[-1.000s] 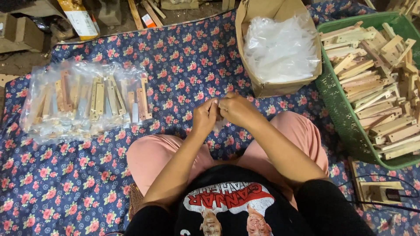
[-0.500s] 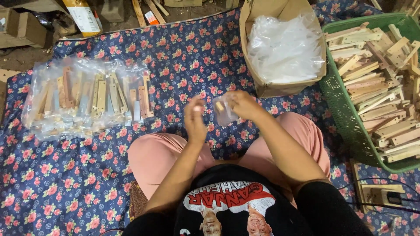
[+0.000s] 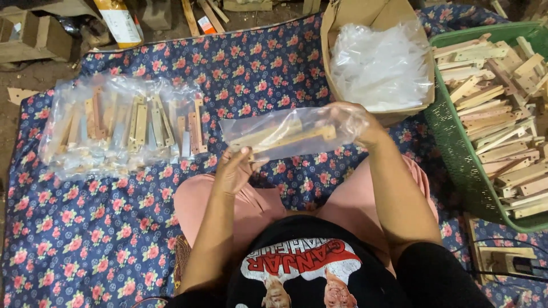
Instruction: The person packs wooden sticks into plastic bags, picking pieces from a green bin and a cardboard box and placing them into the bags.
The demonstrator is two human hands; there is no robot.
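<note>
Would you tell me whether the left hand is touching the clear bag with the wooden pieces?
Touching. The head view shows the left hand gripping the near end of the clear bag, fingers pressed against the plastic.

A clear plastic bag (image 3: 291, 134) with pale wooden strips inside is held level between both hands, above the lap. To its left, a row of filled clear bags (image 3: 123, 125) of wooden pieces lies flat on the floral cloth. Behind it stands an open brown cardboard box (image 3: 337, 40) heaped with empty clear bags (image 3: 379, 65). At the top left, a white and orange-yellow carton (image 3: 119, 20) lies tilted beside a brown box (image 3: 34, 37).
</note>
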